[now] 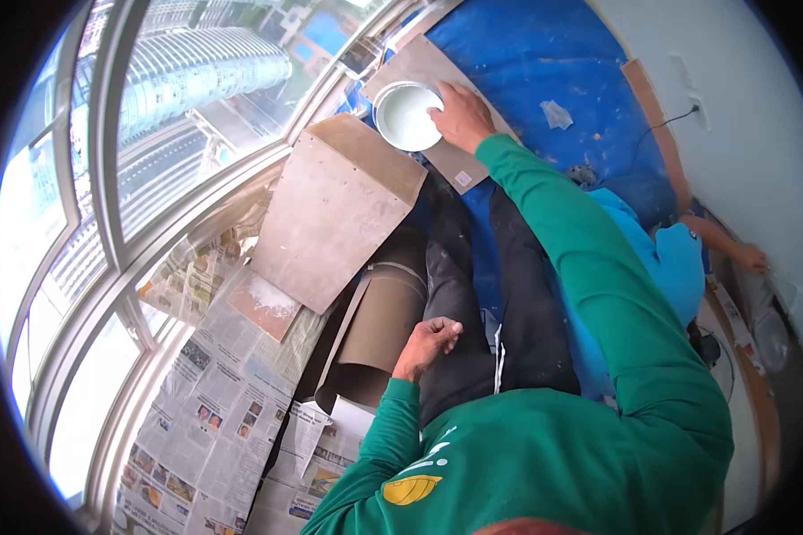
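Observation:
At the far end of my reach, a round white tub holds a white, paint-like substance. My right hand is closed over its right rim, with fingertips reaching to the inner edge. Beneath the tub lies a flat brownish board. Above my left thigh, my left hand is curled with its fingers pressed together, and nothing shows in it. A large box-like board piece stands left of my legs. Beside my left leg is a brown curved, tube-like sheet.
Newspaper covers the surface on the left, under a small board with white powder. Window frames run along the left. Blue sheeting covers the floor ahead. A person in a light-blue top is close on my right, beside the wall.

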{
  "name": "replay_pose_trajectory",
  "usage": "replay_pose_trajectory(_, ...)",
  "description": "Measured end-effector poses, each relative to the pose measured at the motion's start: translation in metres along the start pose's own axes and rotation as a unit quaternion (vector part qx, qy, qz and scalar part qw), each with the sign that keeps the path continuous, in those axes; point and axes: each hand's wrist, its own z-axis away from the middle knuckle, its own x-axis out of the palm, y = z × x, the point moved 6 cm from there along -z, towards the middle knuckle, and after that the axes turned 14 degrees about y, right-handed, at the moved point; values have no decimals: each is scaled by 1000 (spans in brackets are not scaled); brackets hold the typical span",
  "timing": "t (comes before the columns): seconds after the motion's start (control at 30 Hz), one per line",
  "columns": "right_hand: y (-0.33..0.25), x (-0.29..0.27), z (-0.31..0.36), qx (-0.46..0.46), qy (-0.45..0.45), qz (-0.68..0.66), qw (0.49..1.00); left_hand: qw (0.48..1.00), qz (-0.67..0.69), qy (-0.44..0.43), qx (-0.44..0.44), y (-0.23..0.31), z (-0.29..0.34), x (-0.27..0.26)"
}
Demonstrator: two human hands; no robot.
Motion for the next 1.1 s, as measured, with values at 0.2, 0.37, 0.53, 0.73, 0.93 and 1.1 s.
replay_pose_trajectory(0.2,-6,87,-51,-139,33,54,988,996,12,33,-76,5,-45,-3)
replay_pose_trajectory(0.37,-20,116,-52,-137,-71,58,986,990,53,17,-127,-20,-59,4)
replay_pose_trajectory(0.53,-24,93,-18,-82,-122,18,989,992,31,4,-126,5,-70,2)
replay_pose_trajectory(0.73,11,26,23,25,-115,-56,991,993,-63,12,-100,33,-75,3)
replay_pose_trajectory(0.93,42,-78,16,145,-13,-60,987,990,-120,59,-50,62,-103,4)
replay_pose_trajectory(1.1,120,-110,25,260,2,-16,966,992,-83,97,-8,46,-135,-1)
